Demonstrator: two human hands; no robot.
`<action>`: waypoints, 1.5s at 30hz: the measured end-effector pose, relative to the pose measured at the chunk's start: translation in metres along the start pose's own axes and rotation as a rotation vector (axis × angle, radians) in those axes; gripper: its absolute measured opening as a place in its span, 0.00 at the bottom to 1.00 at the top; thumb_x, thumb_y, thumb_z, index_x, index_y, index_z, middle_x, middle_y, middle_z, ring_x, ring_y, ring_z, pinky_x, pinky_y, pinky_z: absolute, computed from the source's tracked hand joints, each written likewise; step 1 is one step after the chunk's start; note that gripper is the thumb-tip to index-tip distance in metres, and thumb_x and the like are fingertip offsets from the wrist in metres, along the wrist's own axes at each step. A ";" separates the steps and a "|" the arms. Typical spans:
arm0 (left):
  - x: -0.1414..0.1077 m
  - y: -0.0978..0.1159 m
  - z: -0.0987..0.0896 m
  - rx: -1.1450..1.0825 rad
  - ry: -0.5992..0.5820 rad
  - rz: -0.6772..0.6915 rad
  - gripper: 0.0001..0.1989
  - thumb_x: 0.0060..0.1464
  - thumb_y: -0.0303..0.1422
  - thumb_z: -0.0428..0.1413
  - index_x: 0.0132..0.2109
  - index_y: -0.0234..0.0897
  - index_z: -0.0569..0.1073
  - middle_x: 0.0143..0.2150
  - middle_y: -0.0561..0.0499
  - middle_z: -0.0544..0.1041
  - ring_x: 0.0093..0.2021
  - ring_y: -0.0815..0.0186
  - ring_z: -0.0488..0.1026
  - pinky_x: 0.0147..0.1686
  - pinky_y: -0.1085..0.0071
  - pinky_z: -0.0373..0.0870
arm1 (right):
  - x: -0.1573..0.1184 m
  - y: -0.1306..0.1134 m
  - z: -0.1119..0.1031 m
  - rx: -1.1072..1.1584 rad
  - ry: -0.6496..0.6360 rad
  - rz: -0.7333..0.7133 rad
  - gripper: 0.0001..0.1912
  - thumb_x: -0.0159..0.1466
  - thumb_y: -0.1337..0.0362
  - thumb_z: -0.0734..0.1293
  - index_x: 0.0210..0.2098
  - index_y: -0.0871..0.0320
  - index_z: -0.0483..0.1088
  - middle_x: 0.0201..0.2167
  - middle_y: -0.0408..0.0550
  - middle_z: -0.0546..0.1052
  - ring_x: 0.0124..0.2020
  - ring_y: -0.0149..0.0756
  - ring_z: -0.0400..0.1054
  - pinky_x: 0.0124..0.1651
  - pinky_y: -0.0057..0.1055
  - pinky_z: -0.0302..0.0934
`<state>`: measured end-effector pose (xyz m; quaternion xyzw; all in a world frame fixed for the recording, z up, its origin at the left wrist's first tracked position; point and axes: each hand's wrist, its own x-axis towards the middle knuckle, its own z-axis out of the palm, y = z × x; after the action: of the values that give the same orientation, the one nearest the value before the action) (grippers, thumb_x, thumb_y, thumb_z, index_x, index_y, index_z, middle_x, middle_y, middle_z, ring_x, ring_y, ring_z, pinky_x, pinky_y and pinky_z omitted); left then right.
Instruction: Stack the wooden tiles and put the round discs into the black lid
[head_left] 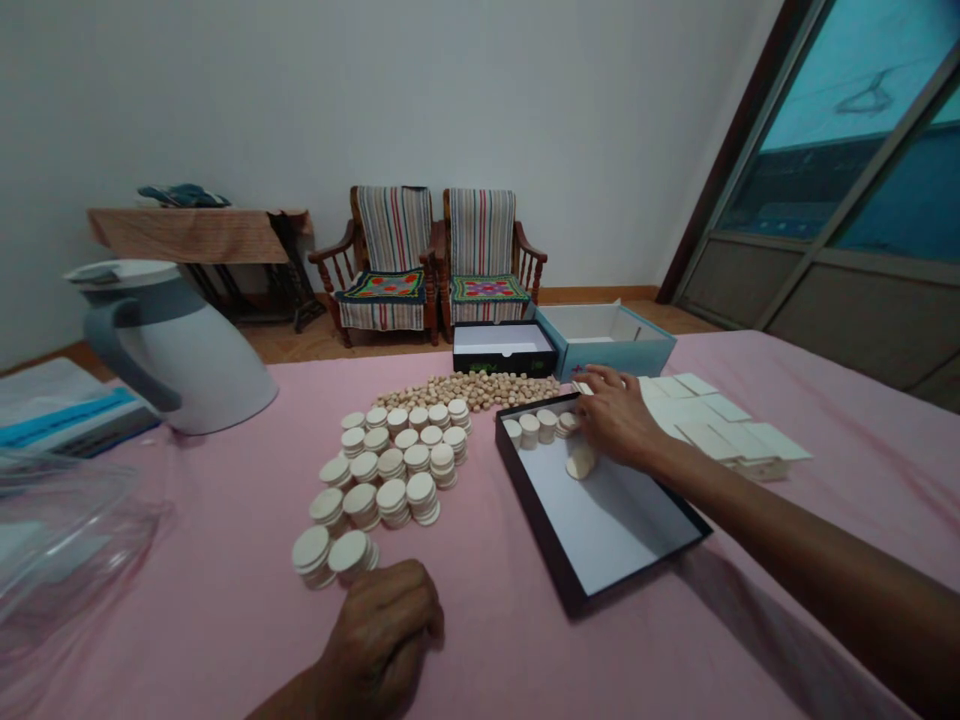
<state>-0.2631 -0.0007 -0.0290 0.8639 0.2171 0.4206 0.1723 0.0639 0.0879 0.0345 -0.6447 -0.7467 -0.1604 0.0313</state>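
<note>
My right hand (616, 415) reaches into the far right part of a shallow black-edged box (615, 530) with a white floor. Its fingers are bent over the row of stacked pale discs (547, 426) along the far wall; what they hold, if anything, is hidden. A loose disc (580, 462) lies on the box floor just beside that hand. Curled on the pink cloth, my left hand (386, 630) is nearest to the front stacks of round discs (352, 553), and its inner side is hidden. Several more disc stacks (391, 463) stand in rows beyond it.
Small wooden pieces (480, 388) are heaped behind the stacks. Farther back are a black box (504, 348) and a light blue box (607, 340). Square white pieces (720, 420) lie right. A white jug (180, 345) and clear plastic container (67, 540) stand left.
</note>
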 end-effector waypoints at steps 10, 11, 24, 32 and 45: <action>-0.002 -0.004 0.001 0.013 -0.016 -0.006 0.15 0.51 0.16 0.43 0.26 0.35 0.68 0.21 0.51 0.68 0.24 0.69 0.65 0.24 0.74 0.59 | -0.006 0.004 0.016 -0.085 -0.060 -0.079 0.14 0.59 0.71 0.61 0.33 0.57 0.78 0.60 0.55 0.65 0.63 0.52 0.46 0.59 0.52 0.37; -0.002 -0.003 0.001 0.012 -0.015 -0.004 0.15 0.52 0.16 0.43 0.26 0.35 0.68 0.21 0.51 0.68 0.24 0.69 0.65 0.24 0.74 0.59 | -0.005 0.004 0.016 -0.077 -0.064 -0.077 0.13 0.59 0.71 0.61 0.33 0.57 0.78 0.60 0.55 0.64 0.64 0.52 0.46 0.59 0.51 0.36; 0.001 -0.002 0.001 -0.014 -0.010 0.018 0.14 0.52 0.16 0.44 0.27 0.35 0.68 0.21 0.51 0.68 0.24 0.69 0.64 0.23 0.74 0.58 | -0.025 -0.003 -0.013 0.154 -0.182 -0.194 0.13 0.54 0.69 0.66 0.40 0.56 0.74 0.39 0.50 0.76 0.45 0.43 0.64 0.46 0.39 0.47; -0.003 -0.003 0.001 -0.019 -0.017 -0.015 0.14 0.52 0.16 0.44 0.27 0.35 0.68 0.22 0.51 0.67 0.24 0.69 0.64 0.24 0.74 0.57 | -0.035 -0.016 0.006 0.034 -0.134 -0.336 0.07 0.58 0.71 0.63 0.33 0.59 0.72 0.36 0.51 0.75 0.40 0.42 0.64 0.41 0.38 0.46; -0.001 -0.003 0.001 -0.005 -0.016 -0.012 0.14 0.51 0.15 0.44 0.27 0.35 0.67 0.22 0.51 0.67 0.24 0.69 0.64 0.24 0.74 0.56 | 0.006 -0.004 -0.010 -0.014 -0.100 -0.023 0.10 0.58 0.63 0.64 0.38 0.59 0.72 0.40 0.53 0.75 0.44 0.45 0.62 0.42 0.38 0.44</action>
<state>-0.2638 0.0012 -0.0320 0.8654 0.2199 0.4131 0.1789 0.0578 0.0905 0.0447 -0.6435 -0.7536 -0.1337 -0.0126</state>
